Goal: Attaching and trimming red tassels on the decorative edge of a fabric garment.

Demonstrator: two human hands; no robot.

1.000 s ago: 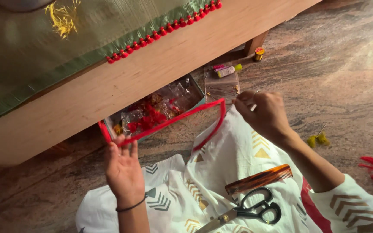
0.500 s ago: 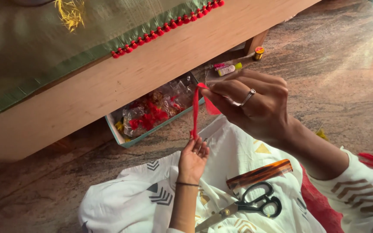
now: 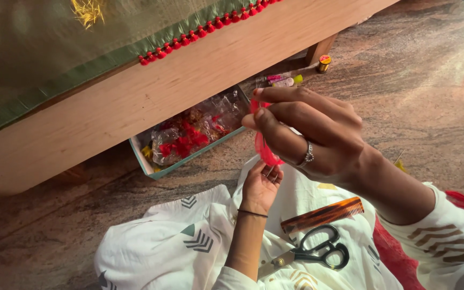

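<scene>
Red thread, a thin bundle of it, runs taut between the person's two hands, out in front of the wooden bed frame and above the white patterned cloth on their lap. The right hand is raised, thumb and forefinger pinched shut on the upper end, a ring showing on one finger. The left hand sits lower, fingers curled closed around the bottom end just over the cloth.

On the lap lie black-handled scissors and a brown comb, side by side, near the left forearm. Under the bed frame sits a teal tray stuffed with clear packets of red and yellow bits. Over the frame hangs a green fabric whose edge is lined with small red tassels. A small spool stands on the stone floor further off.

To my eye, the risk is in the pinch: if either grip slackens, the strands could splay or tangle. The scissors lie loose on sloping cloth, so a shift of the knee might slide them off onto the floor.
</scene>
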